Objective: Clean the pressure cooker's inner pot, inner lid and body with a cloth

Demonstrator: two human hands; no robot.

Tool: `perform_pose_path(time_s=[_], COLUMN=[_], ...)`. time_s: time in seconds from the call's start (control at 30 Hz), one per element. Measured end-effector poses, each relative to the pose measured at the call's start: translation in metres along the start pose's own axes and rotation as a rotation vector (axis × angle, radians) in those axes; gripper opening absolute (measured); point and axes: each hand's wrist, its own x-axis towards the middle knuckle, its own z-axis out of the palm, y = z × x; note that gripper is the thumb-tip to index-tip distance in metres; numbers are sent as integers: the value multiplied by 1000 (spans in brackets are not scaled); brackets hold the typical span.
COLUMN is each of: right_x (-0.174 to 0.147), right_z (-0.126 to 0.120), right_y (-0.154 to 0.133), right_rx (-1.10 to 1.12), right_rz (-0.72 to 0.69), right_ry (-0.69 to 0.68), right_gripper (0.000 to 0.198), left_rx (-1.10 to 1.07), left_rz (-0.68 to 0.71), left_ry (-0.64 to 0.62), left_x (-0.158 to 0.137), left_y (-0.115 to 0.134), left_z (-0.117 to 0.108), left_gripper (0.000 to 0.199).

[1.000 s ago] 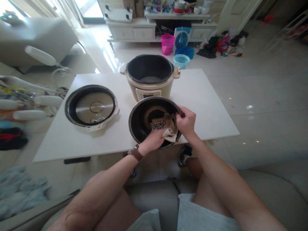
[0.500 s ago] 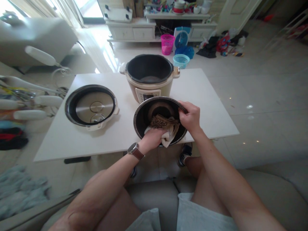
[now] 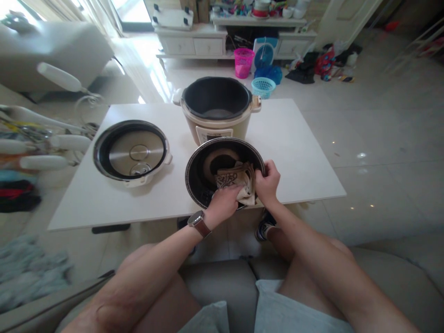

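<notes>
A dark inner pot [image 3: 197,166] is tilted toward me at the table's near edge. My right hand [image 3: 268,181] grips its rim on the right side. Inside the pot, my left hand [image 3: 224,202], with a watch on the wrist, is closed on a folded cloth [image 3: 237,178] with a brown pattern. The cloth lies against the pot's lower right inner wall. Just behind the pot stands the cooker body [image 3: 222,127], open at the top, with a control panel on its front. To the left, the cooker lid [image 3: 138,150] lies with its metal underside up.
The white table [image 3: 301,152] bears these things. A white metal rack [image 3: 62,76] with rounded ends stands at the left. Beyond the table, a pink basket [image 3: 243,62] and a light blue basket [image 3: 262,88] rest on the floor. A grey sofa [image 3: 222,286] is under me.
The pot has shifted slightly left and turned, with my right hand lower on its rim. The cloth and my left hand have moved a little inside the pot.
</notes>
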Motion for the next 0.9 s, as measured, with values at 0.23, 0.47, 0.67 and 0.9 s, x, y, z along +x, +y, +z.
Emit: perform_pose_path(time_s=[0.23,0.47,0.67,0.9], right_x=[56,53,34,29], right_z=[-25,-26,-7,-2], right_y=[-7,-8,-4,0], right_rx=[65,255,234,224], right_rz=[-153,-70,33,52], right_ry=[-184,-287,-221,-150], right_gripper=[48,40,38,40], left_rx=[188,203,-196,-183], left_rz=[146,97,-28,-20], left_ry=[-88,-108,43,-24], left_x=[4,5,9,12], left_y=[-3,-4,0,5], left_z=[0,-4,8,5], left_gripper=[52,44,56,55])
